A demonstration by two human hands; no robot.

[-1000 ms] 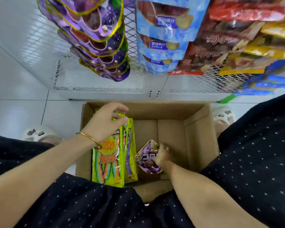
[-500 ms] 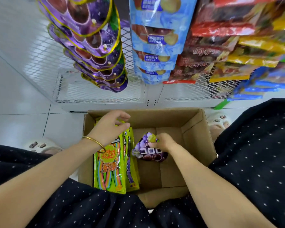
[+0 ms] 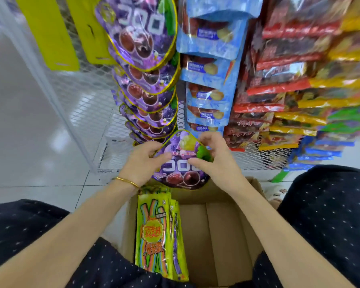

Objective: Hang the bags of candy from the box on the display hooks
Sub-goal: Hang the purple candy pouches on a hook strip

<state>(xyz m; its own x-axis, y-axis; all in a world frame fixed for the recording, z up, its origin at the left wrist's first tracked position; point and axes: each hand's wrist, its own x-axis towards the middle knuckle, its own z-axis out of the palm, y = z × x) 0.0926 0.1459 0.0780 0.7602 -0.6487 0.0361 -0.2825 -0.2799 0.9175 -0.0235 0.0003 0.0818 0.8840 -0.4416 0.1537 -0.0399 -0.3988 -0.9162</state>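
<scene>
Both hands are up in front of us, side by side, and they share 1 grip. Our left hand (image 3: 146, 161) sits at the end of a bare forearm that runs up from the lower left, with a gold bangle (image 3: 126, 181) at the wrist. Its thumb lies across the front of the purple bag (image 3: 181, 175), and its fingers curl behind the left edge. Our right hand (image 3: 218, 163) mirrors it from the lower right, thumb on the front, fingers hooked over the top right edge, back of the hand toward us. The 2 thumbs point at each other, near but apart. Both forearms run long and straight, converging toward the wrists.
</scene>
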